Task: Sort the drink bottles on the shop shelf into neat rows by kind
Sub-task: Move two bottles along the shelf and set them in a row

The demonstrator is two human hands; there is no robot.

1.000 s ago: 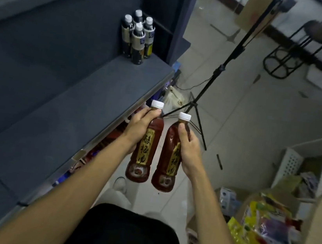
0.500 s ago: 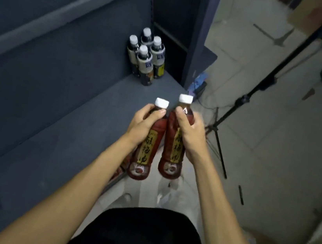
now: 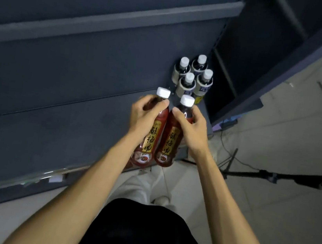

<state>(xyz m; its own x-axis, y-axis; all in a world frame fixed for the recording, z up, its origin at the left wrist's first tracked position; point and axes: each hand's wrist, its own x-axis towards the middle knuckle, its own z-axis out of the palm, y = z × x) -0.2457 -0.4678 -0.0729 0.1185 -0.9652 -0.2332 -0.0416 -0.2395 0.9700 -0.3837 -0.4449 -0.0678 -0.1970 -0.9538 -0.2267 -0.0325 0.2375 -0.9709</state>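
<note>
Grey shelf [image 3: 57,128] at left, mostly bare, price-tag strip along front edge. Above shelf's front-right part: left hand [image 3: 144,115] curled round upper body of left red bottle [image 3: 149,140], thumb near neck, white cap up, gold label w/ black characters facing cam. Just beside, touching or nearly so: right red bottle [image 3: 168,143], same kind, gripped round shoulder by right hand [image 3: 190,125], fingers wrapped. Both held upright, slightly tilted, bases past shelf edge, not resting on it. Behind, at back-right corner of shelf: four dark bottles [image 3: 193,75] w/ white caps, 2x2 cluster, upright. Far right: tiled floor [image 3: 287,138], black tripod leg [image 3: 282,176], cable.
</note>
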